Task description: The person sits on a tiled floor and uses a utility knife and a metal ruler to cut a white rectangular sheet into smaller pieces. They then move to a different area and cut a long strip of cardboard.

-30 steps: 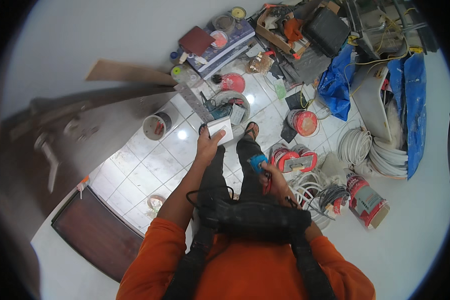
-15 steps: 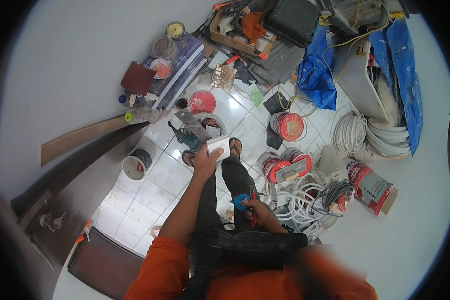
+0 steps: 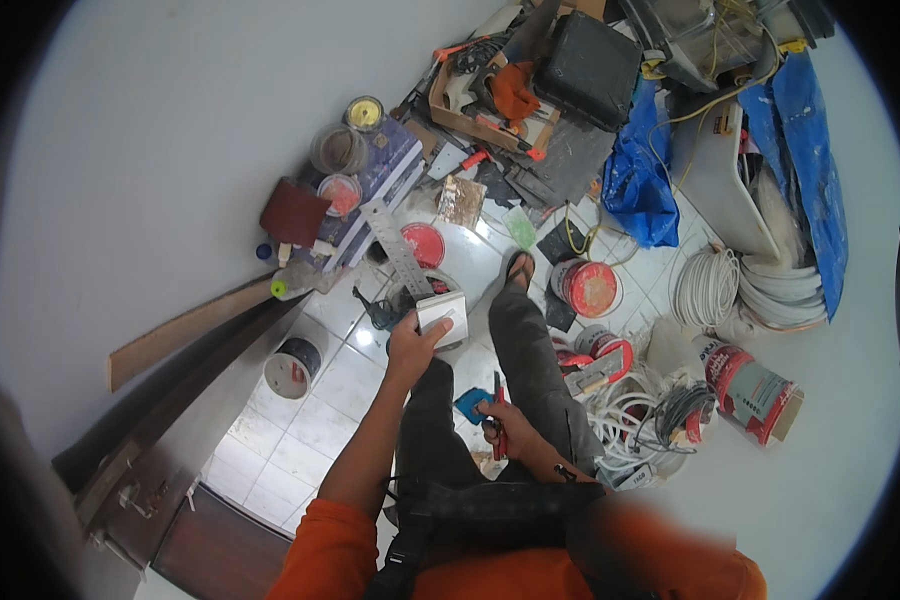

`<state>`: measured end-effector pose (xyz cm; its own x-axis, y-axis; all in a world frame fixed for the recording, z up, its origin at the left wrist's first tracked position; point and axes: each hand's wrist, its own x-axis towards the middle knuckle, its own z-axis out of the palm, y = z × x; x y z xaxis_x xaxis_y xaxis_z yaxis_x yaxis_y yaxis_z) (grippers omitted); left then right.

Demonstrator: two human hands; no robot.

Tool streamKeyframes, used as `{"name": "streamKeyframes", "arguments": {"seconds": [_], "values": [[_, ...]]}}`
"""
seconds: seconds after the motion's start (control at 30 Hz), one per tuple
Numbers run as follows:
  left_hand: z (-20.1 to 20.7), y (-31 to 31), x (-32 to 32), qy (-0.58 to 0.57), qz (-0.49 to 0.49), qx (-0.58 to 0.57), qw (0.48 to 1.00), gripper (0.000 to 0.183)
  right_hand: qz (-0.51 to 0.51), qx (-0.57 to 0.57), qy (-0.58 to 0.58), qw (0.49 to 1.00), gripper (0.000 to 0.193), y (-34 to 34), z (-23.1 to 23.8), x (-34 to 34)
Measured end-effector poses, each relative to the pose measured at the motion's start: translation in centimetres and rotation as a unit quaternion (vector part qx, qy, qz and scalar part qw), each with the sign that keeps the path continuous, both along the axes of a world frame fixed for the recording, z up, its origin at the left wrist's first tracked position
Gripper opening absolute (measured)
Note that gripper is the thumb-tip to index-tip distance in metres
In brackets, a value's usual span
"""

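My left hand is closed round a white square plate, thumb across its face. A long metal strip like a ruler juts forward from the same grip; how it sits under the plate is hidden. Lower and to the right, my right hand is closed on a blue object that looks like a tape measure. A slim red-handled tool, its kind unclear, stands upright in the same fist. Beyond the plate, a bucket of tools is partly covered by the strip.
Red-and-white paint buckets, coiled white conduit and loose pipes crowd the right. A dark bucket stands near the door at left. Ahead lie a toolbox, a blue tarp and boxes.
My right foot has stepped forward on the tiles. Both hands keep their holds, and the metal strip now points further forward, reaching past the red lid.
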<state>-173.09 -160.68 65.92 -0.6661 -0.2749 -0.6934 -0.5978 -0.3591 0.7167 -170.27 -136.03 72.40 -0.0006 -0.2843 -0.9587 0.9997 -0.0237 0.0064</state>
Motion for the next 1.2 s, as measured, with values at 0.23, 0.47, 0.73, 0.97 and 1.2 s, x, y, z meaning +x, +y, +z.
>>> {"name": "streamKeyframes", "arguments": {"seconds": [0.23,0.47,0.73,0.97,1.2], "values": [[0.4,-1.5,-16.2,0.100,-0.041,-0.097,0.989,0.039,0.167,-0.007,-0.022,0.986,0.031,1.8,-6.1,-8.5],[-8.7,-2.0,-37.5,0.138,-0.164,-0.269,0.939,0.049,0.139,0.020,-0.070,0.988,0.029,4.9,-6.0,-18.8],[-16.5,-4.2,-47.8,0.114,-0.202,-0.398,0.887,0.052,0.144,0.004,0.043,0.989,0.029,14.3,-18.4,-11.3],[-12.7,0.9,-32.1,-0.092,-0.220,-0.135,0.962,0.054,0.117,0.081,0.024,0.990,0.037,4.5,-5.2,-28.0],[-5.8,9.1,-11.8,-0.103,0.032,0.168,0.980,0.047,0.294,0.002,0.166,0.941,0.042,0.1,-5.3,-27.7]]}}
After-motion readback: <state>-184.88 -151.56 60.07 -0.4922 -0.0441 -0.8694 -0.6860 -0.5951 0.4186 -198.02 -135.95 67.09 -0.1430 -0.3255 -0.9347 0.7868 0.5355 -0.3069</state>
